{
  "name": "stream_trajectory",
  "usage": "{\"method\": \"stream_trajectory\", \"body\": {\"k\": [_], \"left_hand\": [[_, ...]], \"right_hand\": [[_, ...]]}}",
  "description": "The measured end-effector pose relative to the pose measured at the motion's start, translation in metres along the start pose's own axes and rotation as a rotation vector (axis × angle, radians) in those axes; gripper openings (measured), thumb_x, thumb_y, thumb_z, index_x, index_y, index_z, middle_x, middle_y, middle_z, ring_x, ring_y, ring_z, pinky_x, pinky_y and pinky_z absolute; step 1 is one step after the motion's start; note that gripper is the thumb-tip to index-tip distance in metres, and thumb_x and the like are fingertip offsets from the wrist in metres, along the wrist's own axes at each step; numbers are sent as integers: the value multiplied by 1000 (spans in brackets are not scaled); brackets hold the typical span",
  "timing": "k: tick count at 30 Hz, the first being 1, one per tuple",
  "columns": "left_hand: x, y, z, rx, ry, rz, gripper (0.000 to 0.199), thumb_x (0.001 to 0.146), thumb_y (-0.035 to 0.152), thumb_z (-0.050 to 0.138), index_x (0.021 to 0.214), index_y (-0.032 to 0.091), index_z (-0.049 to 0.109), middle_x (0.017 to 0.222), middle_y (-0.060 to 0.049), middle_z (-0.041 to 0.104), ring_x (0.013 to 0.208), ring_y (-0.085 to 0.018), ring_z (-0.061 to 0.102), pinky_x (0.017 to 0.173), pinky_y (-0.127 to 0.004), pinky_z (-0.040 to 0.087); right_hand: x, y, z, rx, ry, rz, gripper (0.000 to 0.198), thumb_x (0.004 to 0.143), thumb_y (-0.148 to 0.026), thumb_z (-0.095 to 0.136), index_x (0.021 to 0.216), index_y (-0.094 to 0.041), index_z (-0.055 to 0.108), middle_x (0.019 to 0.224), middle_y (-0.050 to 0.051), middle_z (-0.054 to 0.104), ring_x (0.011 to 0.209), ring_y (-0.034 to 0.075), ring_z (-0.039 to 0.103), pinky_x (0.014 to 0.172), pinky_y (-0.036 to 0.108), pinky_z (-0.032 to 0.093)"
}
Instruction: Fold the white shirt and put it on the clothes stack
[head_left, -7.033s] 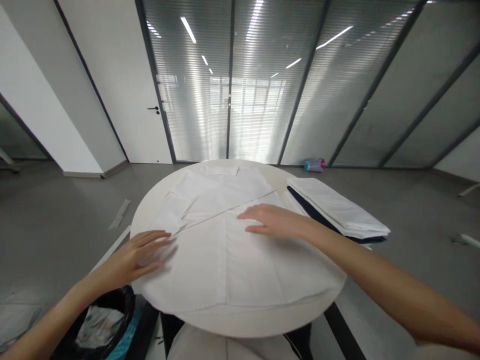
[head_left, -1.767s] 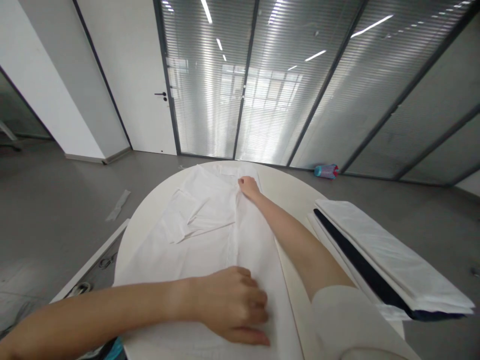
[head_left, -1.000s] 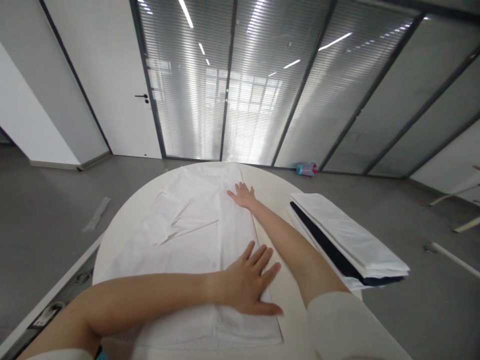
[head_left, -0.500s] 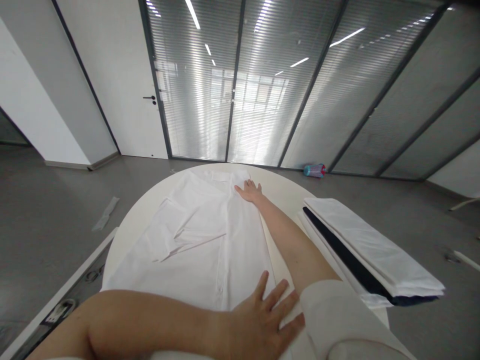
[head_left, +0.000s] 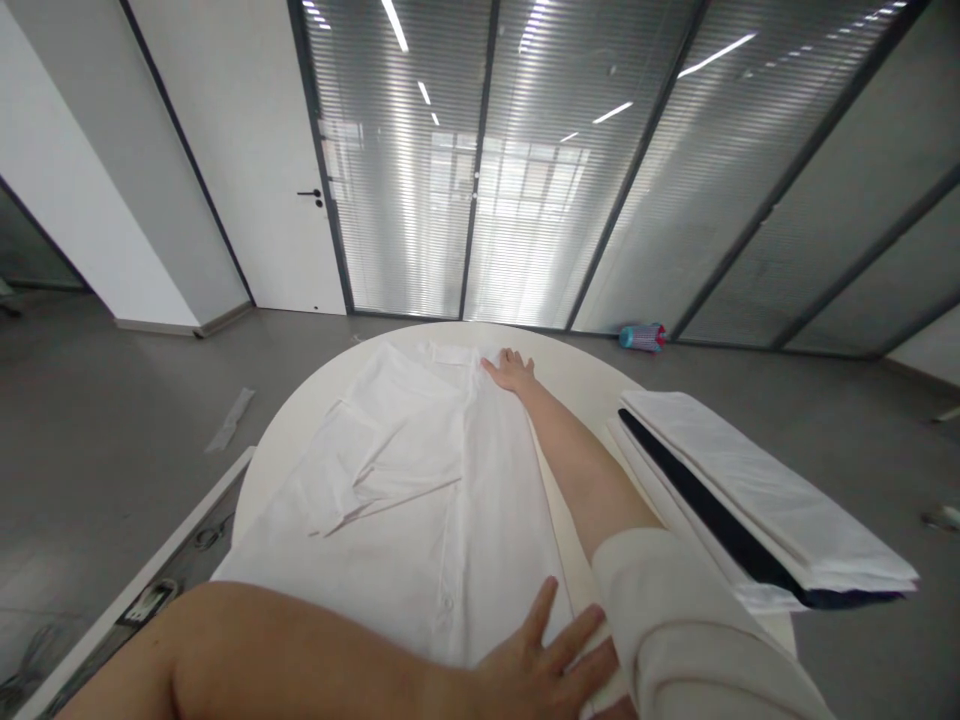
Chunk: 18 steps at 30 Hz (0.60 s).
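A white shirt lies spread on a round white table, its collar end at the far side and one sleeve folded across its front. A buttoned placket runs down it towards me. My right hand reaches far forward and rests flat on the shirt near the collar, fingers spread. Across the near part stretches my left forearm, and my left hand lies with spread fingers over the shirt's right edge, partly cut off by the bottom of the view. Neither hand grasps the cloth.
A stack of folded white and dark cloth sits on the table's right side, overhanging the edge. Behind stand a glass partition with blinds and a white door. A blue and red object lies on the floor by the partition.
My left hand has slid a little towards me along the shirt's right edge. My right hand stays near the collar. The whole view has shifted slightly.
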<state>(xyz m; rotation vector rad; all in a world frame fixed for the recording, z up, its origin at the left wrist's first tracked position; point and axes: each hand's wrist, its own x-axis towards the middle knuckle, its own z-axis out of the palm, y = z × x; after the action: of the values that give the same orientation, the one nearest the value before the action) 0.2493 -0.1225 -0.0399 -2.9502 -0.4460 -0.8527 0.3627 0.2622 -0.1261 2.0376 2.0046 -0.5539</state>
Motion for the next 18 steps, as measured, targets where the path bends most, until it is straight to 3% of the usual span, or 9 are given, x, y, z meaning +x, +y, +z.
{"method": "stream_trajectory", "body": {"k": [3,6,10,13,18], "left_hand": [[-5,6,9,5,10,-24,50,97,53,51,143,33,50,143,-11,55,134,-35,48,114,-71,23],[-7,3,2,0,20,-55,55,95,59,51,146,40,46,151,-7,48,136,-37,47,113,-68,29],[-1,-9,-26,-31,-47,-36,52,96,58,48,146,43,48,156,-7,41,138,-41,43,106,-64,40],[3,-12,-40,-34,-61,-25,55,97,56,47,150,42,42,158,-9,39,139,-41,42,106,-62,41],[9,-16,-36,-70,-96,-2,52,97,54,48,149,45,43,159,-5,36,143,-41,35,110,-64,37]], "right_hand": [[4,0,-5,-15,-11,19,92,94,-73,14,160,-9,12,166,16,10,153,29,9,121,55,2],[0,-6,-11,-14,5,35,89,95,-72,13,161,-12,16,167,15,7,153,32,7,121,55,4],[-27,-30,-13,15,-18,-151,83,97,-70,12,161,-17,18,168,9,3,153,33,4,122,54,6],[-55,-51,-3,32,-98,-319,84,96,-70,13,161,-18,16,168,9,4,154,31,5,122,53,6],[-71,-70,11,46,-96,-342,87,96,-72,15,161,-15,13,167,11,6,154,30,3,121,55,3]]}}
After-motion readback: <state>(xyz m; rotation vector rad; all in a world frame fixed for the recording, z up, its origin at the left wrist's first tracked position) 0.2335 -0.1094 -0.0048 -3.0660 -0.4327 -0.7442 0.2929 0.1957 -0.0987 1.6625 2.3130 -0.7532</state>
